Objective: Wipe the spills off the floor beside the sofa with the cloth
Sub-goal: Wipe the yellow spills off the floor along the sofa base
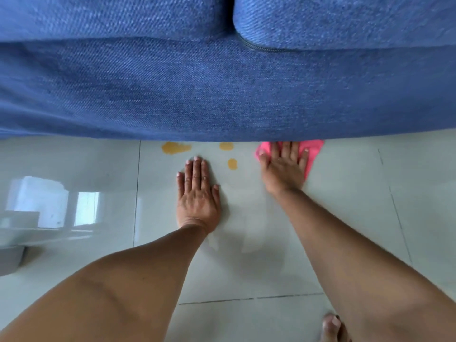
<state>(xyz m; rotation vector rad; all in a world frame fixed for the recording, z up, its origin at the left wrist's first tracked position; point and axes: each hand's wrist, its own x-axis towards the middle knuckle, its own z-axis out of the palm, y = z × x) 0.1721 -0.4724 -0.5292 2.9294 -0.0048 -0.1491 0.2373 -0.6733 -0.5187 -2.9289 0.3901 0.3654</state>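
Three orange-yellow spills lie on the pale tiled floor (246, 243) along the foot of the blue sofa (222, 90): a large spill (175, 147), a small spill (226, 146) and a round spill (232, 164). My left hand (198, 193) rests flat on the tile, palm down and empty, just left of the round spill. My right hand (283, 166) presses flat on a pink cloth (313, 154) at the sofa's base, right of the spills. Part of the cloth is hidden under my hand.
The sofa's front fills the upper half of the view, with two seat cushions above. The glossy tiles reflect a window at the left. A grey object (9, 260) sits at the left edge. My toes (332, 327) show at the bottom right.
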